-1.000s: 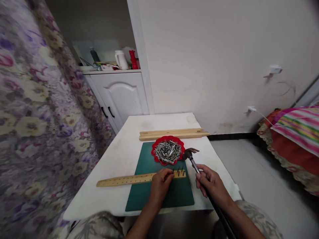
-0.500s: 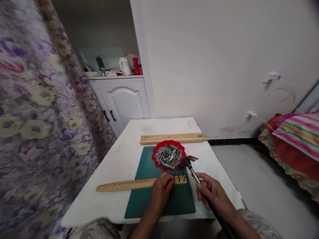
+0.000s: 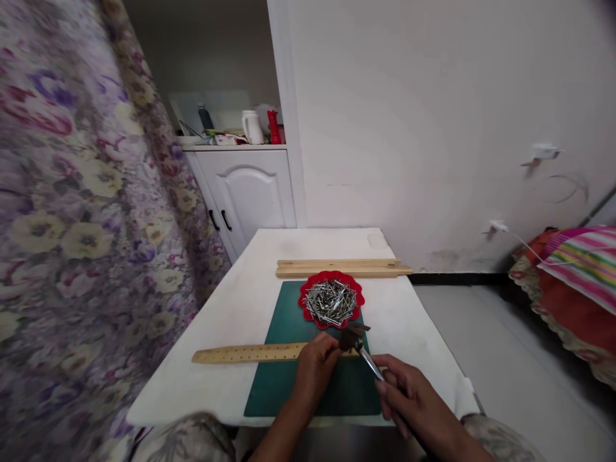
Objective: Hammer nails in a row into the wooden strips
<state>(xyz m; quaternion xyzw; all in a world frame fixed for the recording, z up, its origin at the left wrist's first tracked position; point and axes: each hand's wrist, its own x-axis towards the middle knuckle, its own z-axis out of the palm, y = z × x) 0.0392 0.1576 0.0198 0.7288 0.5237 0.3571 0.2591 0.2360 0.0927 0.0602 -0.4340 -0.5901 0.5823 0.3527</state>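
My left hand (image 3: 314, 371) is closed in a pinch at the right part of a wooden strip (image 3: 243, 353) with rows of small holes. Its fingertips hold a nail, mostly hidden by the fingers and the hammer head. My right hand (image 3: 414, 399) grips a claw hammer (image 3: 369, 363) by its shaft; the head is right beside the left fingertips, over the strip. Nails standing in the strip's right end are largely covered by the hammer. Just behind, a red scalloped dish (image 3: 303, 305) is heaped with loose nails (image 3: 331, 301).
A green mat (image 3: 279, 321) lies under the strip and dish on a white-covered table (image 3: 226, 314). Wooden bars (image 3: 337, 272) lie across the table behind the dish. A floral curtain (image 3: 96, 192) hangs at the left; a bed (image 3: 572, 276) is at the right.
The hammer head has come down and toward the left fingertips, now covering the standing nails. My left hand keeps its pinch at the strip. The whole view has shifted slightly.
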